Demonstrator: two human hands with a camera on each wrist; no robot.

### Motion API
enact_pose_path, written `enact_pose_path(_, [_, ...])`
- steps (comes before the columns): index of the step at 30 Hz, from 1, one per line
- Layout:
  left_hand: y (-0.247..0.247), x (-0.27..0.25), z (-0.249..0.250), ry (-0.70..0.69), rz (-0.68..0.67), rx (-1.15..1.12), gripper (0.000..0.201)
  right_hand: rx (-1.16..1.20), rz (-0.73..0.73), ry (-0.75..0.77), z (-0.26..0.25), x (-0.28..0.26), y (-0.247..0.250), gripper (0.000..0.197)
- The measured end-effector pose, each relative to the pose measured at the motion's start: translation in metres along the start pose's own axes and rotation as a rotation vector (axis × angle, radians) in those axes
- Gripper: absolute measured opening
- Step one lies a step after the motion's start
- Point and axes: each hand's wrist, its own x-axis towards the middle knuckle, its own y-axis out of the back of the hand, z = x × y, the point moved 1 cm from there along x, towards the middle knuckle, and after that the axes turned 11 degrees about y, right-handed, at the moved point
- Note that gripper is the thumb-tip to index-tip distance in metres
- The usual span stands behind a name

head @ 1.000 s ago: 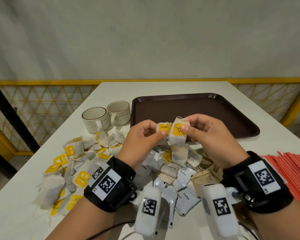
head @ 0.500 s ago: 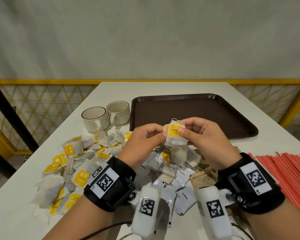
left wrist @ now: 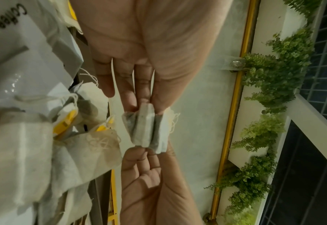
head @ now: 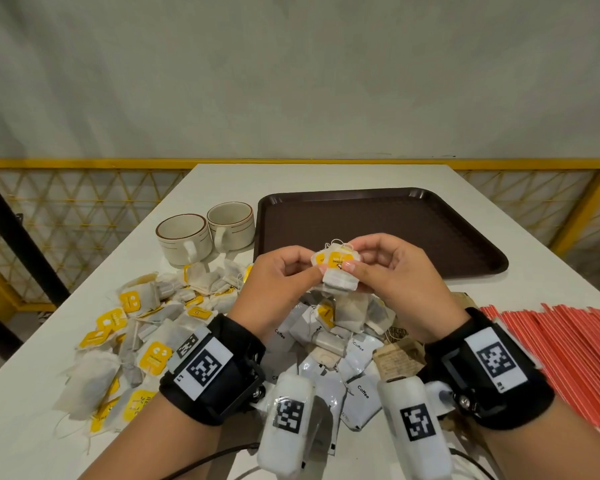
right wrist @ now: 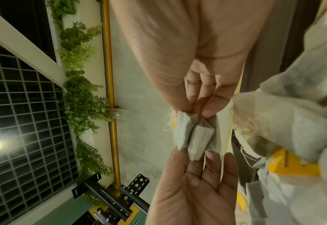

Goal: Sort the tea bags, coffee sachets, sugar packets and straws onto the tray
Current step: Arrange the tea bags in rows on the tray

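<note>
Tea bags (head: pixel 338 271) pinched together as a small stack between left hand (head: pixel 279 282) and right hand (head: pixel 394 271), squared up above the tray (head: pixel 465 230).

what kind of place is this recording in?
Probably a staged data-collection cell set up as a cafe station, not a real cafe: a white table fenced by yellow mesh railing, printed marker tags on black wristbands, and a dark brown plastic tray beside two cream ceramic cups.

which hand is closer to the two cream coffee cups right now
Left. The left hand is just right of the two cream coffee cups, pinching the stacked tea bags; the right hand pinches them farther right.
</note>
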Motion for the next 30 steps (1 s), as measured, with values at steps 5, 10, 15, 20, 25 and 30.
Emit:
enact_pose_path(5, [0.001,-0.001,0.0,-0.001,-0.021,0.006,0.011,0.033,0.037,0.03,-0.004,0.001,0.004,0.026])
enact_pose_path(10, [0.013,0.001,0.006,0.055,0.03,-0.039,0.02,0.039,-0.043,-0.036,-0.01,0.004,0.005,0.019])
enact_pose_path(15, [0.033,0.009,0.008,0.073,0.156,-0.024,0.037,-0.48,-0.509,-0.045,-0.015,-0.001,-0.006,0.014])
enact_pose_path(20, [0.031,0.009,0.005,0.136,0.151,-0.018,0.027,-0.809,-0.739,-0.016,-0.011,-0.007,-0.023,0.023])
enact_pose_path(25, [0.031,0.009,0.004,0.121,0.153,-0.004,0.027,-0.863,-0.774,0.027,-0.011,-0.007,-0.031,0.026])
enact_pose_path(30, [0.028,0.009,0.004,0.087,0.143,0.01,0.021,-0.965,-0.782,0.059,-0.011,0.004,-0.032,0.039])
